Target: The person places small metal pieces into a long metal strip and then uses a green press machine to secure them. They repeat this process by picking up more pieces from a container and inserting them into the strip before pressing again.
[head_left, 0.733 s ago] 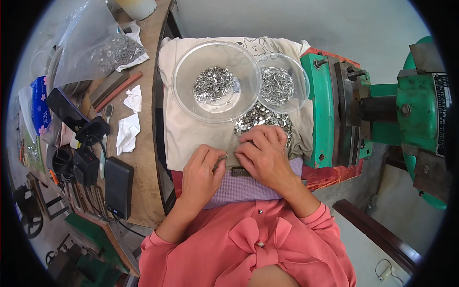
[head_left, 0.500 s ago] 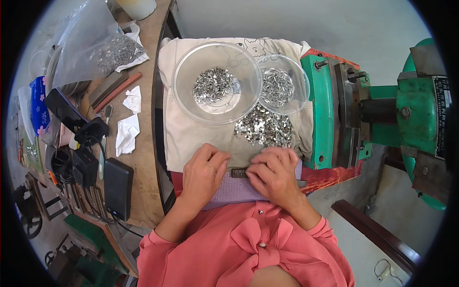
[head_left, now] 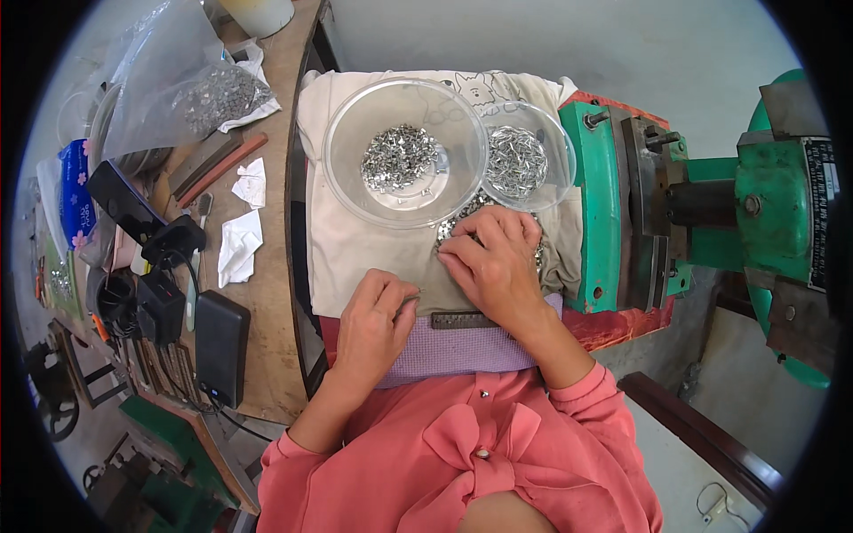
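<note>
My left hand (head_left: 375,322) is closed in a pinch above the cloth, with a small thin metal piece (head_left: 408,299) between thumb and forefinger; its kind is too small to make out. My right hand (head_left: 499,264) reaches over the loose pile of small shiny metal pieces (head_left: 447,233), fingers curled down at its near edge and covering most of it. Whatever is between those fingers is hidden. A dark metal bar with a row of small holes (head_left: 462,320) lies between my hands on the purple textured mat (head_left: 435,355), touched by neither hand.
A large clear tub (head_left: 342,191) of small metal pieces stands behind my hands, beside a smaller clear bowl (head_left: 515,164) of metal pins. A green machine vise (head_left: 600,213) flanks the right. On the left workbench (head_left: 267,329) are a black power bank (head_left: 221,346), papers and tools.
My right hand has moved from the dark bar away from me to the metal pile, uncovering the bar. My left hand has barely moved; a thin piece now shows in its pinch.
</note>
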Demonstrator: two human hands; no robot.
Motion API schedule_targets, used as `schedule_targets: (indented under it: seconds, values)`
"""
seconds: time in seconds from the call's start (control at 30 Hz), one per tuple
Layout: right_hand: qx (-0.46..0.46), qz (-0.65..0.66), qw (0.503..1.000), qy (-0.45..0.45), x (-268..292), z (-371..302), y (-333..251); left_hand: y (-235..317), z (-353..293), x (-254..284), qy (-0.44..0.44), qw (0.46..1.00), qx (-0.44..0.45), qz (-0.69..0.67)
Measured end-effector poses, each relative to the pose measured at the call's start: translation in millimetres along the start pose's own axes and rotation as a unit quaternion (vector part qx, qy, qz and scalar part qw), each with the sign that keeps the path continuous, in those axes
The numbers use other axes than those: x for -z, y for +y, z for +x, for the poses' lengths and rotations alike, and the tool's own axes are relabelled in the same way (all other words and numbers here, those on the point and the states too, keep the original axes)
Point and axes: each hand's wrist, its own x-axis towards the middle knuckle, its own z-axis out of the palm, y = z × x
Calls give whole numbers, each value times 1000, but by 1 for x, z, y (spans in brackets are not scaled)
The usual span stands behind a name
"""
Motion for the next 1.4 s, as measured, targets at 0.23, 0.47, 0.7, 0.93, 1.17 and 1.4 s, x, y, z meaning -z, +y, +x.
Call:
schedule_targets:
  seconds: [0.23,0.47,0.7,0.93,1.17,1.4]
  values:
    - [-9,20,1000,17,22,-29,-13,1,2,-2,12,999,-20,26]
    - [-33,41,999,-15,26,-70,-20,8,11,-5,-13,996,-55,65]
    - [-48,-8,998,33,20,-38,-2,11,14,-6,-6,996,-40,80]
    - [-25,-21,999,2,14,-25,-1,10,16,-9,3,996,-37,79]
    - [10,-22,999,-31,16,-15,4,7,17,-13,15,992,-70,105]
    - [2,-6,1000,-17,10,-15,4,9,0,-7,-14,990,-135,48]
